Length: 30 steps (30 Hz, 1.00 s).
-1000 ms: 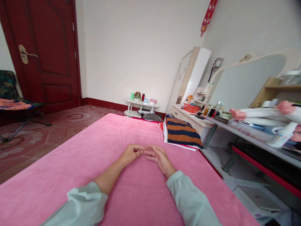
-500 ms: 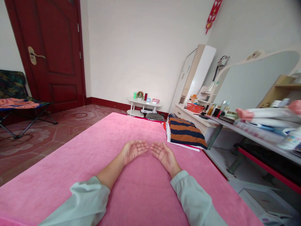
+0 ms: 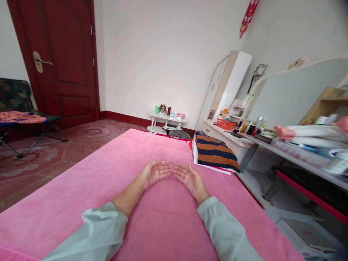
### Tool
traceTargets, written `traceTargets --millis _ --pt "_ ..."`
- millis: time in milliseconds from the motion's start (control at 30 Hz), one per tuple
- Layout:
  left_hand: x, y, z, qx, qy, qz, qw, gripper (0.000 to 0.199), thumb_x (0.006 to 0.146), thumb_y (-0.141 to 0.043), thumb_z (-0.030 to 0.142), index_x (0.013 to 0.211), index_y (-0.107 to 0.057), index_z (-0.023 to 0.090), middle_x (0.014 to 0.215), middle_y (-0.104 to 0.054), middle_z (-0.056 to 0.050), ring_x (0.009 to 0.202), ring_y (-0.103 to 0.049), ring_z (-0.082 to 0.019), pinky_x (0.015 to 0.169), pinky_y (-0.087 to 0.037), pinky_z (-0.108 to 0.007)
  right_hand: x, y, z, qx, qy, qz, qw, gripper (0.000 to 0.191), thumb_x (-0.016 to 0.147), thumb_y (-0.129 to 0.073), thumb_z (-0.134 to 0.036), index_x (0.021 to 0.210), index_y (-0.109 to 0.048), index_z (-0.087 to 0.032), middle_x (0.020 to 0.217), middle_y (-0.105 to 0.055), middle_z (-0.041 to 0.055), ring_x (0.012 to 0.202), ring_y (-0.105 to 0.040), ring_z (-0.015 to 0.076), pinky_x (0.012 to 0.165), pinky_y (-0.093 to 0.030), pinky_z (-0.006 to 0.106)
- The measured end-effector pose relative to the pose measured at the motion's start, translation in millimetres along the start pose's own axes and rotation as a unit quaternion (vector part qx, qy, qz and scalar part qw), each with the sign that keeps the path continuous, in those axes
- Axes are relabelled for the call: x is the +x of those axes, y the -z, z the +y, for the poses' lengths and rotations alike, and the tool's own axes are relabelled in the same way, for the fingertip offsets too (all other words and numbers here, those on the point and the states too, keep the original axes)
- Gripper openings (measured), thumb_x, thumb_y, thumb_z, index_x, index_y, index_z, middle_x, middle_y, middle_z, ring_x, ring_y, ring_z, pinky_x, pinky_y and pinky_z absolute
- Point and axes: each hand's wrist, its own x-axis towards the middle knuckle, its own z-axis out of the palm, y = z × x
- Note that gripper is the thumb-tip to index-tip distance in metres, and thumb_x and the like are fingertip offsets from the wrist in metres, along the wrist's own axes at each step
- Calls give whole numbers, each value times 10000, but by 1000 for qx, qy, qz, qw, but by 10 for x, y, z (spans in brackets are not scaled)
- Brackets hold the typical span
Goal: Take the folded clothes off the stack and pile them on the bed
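My left hand (image 3: 156, 174) is open over the pink bedspread (image 3: 160, 224), palm turned up and inward, fingers stretched toward the right. Opposite it, my right hand (image 3: 191, 180) is open too, its palm up and its fingers pointing to the left. The fingertips of both hands almost meet; I cannot tell whether they touch. Nothing lies in either palm. Beyond my right hand, at the far right corner of the bed, a folded brown and navy striped cloth (image 3: 217, 152) rests on white and pink layers.
On the right stand a grey desk (image 3: 293, 152) with bottles and clutter, and a white dresser (image 3: 209, 128) holding a red basket (image 3: 226, 124). A low white table (image 3: 165, 117) is at the wall. To the left are a folding chair (image 3: 27, 119) and a red door (image 3: 67, 69).
Both hands stay open in nearly the same pose, fingertips perhaps slightly closer together. The view has shifted a little.
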Motion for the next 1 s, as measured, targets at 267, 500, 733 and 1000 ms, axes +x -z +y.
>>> traceTargets --millis 267,500,733,1000 --pt "-1 9 -1 -4 -3 -18 1000 282 809 -469 222 960 -622 40 1015 -687 -229 963 -662 -289 953 -423 -406 -2 9 10 16 -1 -11 1000 384 922 -458 -413 1053 -659 -113 1036 -694 120 963 -654 194 887 -476 334" --pt "-12 -5 8 6 5 -7 1000 280 811 -463 233 968 -604 50 1032 -680 -235 964 -660 -286 947 -422 -408 -1 10 10 13 -1 -8 1000 393 924 -448 -414 1058 -656 -109 1049 -691 123 959 -655 201 897 -470 346" --pt "-9 -7 5 16 9 0 1000 290 806 -465 233 1000 -586 54 1056 -671 -243 976 -658 -294 945 -422 -412 12 30 15 5 1 -6 1000 385 919 -456 -427 1060 -652 -128 1054 -688 119 962 -651 194 905 -463 352" --pt "-22 -28 15 18 8 9 1000 273 823 -447 231 979 -593 62 1051 -673 -241 973 -662 -290 920 -444 -398 4 9 11 7 -1 -8 1000 388 929 -435 -414 1055 -654 -120 1038 -692 115 946 -656 190 876 -473 336"
